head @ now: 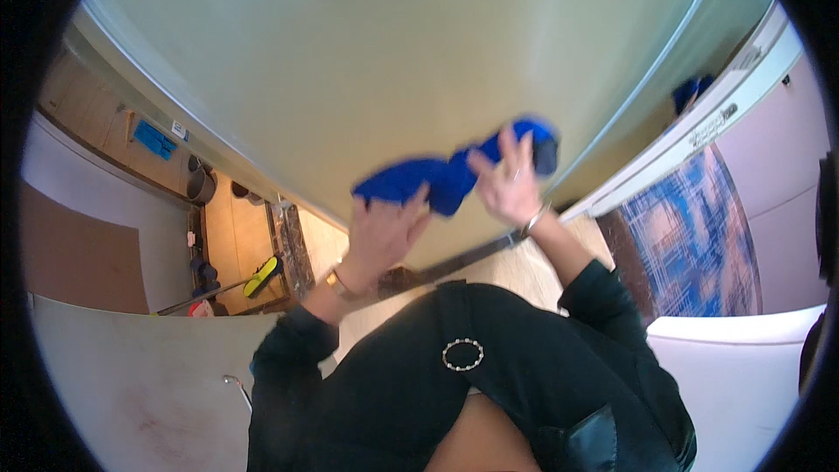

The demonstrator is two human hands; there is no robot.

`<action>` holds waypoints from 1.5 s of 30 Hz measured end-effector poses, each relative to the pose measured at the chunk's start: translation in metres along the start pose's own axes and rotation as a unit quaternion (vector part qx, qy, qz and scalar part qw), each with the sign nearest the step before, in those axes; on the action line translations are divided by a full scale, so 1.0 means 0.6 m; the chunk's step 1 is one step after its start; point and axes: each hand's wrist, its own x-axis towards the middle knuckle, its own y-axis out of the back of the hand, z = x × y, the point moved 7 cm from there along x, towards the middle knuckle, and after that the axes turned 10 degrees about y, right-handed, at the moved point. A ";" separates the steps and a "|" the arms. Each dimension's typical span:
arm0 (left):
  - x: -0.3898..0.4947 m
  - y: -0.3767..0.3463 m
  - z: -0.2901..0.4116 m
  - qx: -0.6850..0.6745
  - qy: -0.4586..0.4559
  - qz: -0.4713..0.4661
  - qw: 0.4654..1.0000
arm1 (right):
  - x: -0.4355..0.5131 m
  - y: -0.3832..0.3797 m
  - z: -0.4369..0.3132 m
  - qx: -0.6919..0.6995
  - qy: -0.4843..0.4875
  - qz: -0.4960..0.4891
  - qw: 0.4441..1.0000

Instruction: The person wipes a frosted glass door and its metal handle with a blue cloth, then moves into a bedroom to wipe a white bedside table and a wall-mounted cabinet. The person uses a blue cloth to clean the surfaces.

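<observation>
A crumpled blue cloth (449,180) lies against a large pale glossy panel (367,65) in front of me. My left hand (383,229) rests on the cloth's lower left part, its fingertips blurred over the edge. Higher and to the right, my right hand (506,183) presses on the other end with its fingers spread. A dark patch (545,156) shows at the cloth's right end, beside those fingers. Both palms face the panel, so the contact beneath them is hidden.
To the left, a doorway shows a tiled floor with a yellow-green mop head (262,276), dark buckets (201,185) and a hanging blue cloth (155,139). At right stand a white door frame (695,124) and a blue patterned mat (695,236). A dark strip (468,259) runs below the panel.
</observation>
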 end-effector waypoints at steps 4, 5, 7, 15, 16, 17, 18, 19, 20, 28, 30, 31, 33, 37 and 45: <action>0.120 0.155 -0.049 0.091 0.026 0.159 0.983 | 0.190 0.111 0.064 -0.063 -0.027 0.137 0.988; 0.139 0.178 -0.064 0.097 0.052 0.152 0.982 | 0.230 0.126 0.057 -0.096 0.017 0.169 0.981; 0.152 0.203 -0.068 0.099 0.034 0.171 0.980 | 0.283 0.139 0.053 -0.155 0.076 0.233 0.957; 0.001 0.024 -0.015 0.015 0.005 0.058 0.998 | 0.039 -0.043 -0.031 -0.035 -0.046 0.083 0.995; -0.048 -0.031 -0.007 -0.004 0.006 -0.055 0.998 | -0.022 -0.081 -0.057 -0.016 -0.051 -0.019 0.998; -0.101 -0.087 0.000 -0.028 0.008 -0.151 0.988 | -0.079 -0.109 -0.082 0.027 -0.036 -0.076 0.996; -0.149 -0.123 0.004 -0.041 -0.022 -0.153 0.987 | -0.125 -0.135 -0.110 0.047 -0.022 -0.105 0.993; -0.196 -0.155 0.003 -0.068 -0.044 -0.160 0.984 | -0.168 -0.156 -0.130 0.087 -0.006 -0.148 0.985; -0.238 -0.195 0.000 -0.064 -0.063 -0.207 0.974 | -0.224 -0.206 -0.149 0.137 -0.025 -0.341 0.929; -0.258 -0.214 -0.021 -0.076 -0.080 -0.206 0.972 | -0.236 -0.203 -0.145 0.226 -0.005 -0.390 0.893; -0.212 -0.172 -0.008 -0.084 -0.060 -0.170 0.980 | -0.177 -0.140 -0.099 0.186 0.050 -0.222 0.956; -0.183 -0.153 0.003 -0.086 -0.057 -0.149 0.983 | -0.158 -0.117 -0.071 0.129 0.068 -0.212 0.966; -0.109 -0.130 0.033 -0.081 -0.048 -0.110 0.989 | -0.118 -0.054 -0.003 -0.003 0.049 -0.117 0.992; -0.001 -0.093 0.080 -0.092 -0.034 -0.040 0.994 | -0.079 0.010 0.107 -0.088 -0.066 0.035 0.993; -0.098 -0.227 0.109 -0.154 -0.127 -0.174 0.964 | -0.251 -0.126 -0.003 0.053 -0.275 0.081 0.957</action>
